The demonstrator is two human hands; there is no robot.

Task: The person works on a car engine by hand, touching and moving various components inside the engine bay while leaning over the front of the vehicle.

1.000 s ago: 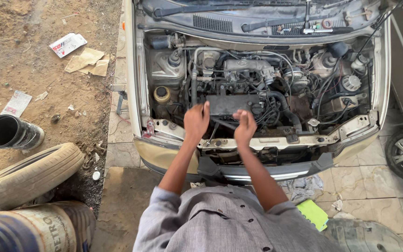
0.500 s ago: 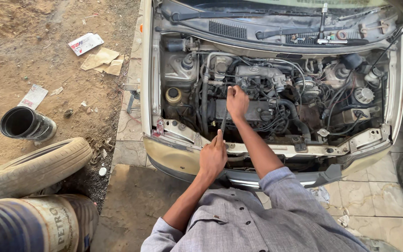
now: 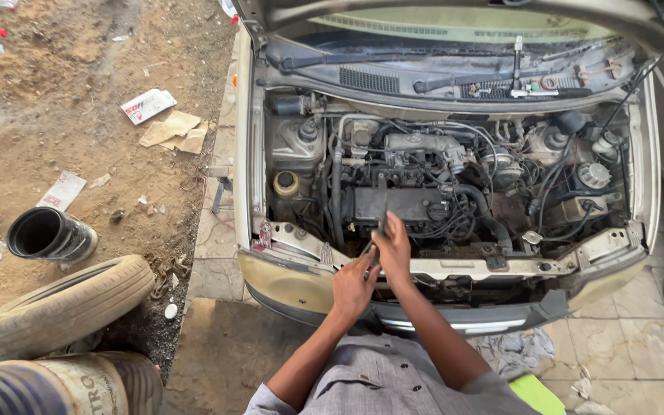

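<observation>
Over the front crossmember (image 3: 455,267) — both hands, left hand (image 3: 353,286) and right hand (image 3: 393,247), meeting.

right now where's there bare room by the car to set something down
The dirt ground between the cardboard scraps and the black pipe is mostly bare. So is the concrete between the tyre and the bumper. The engine bay is crowded, both hands at its front edge.
</observation>
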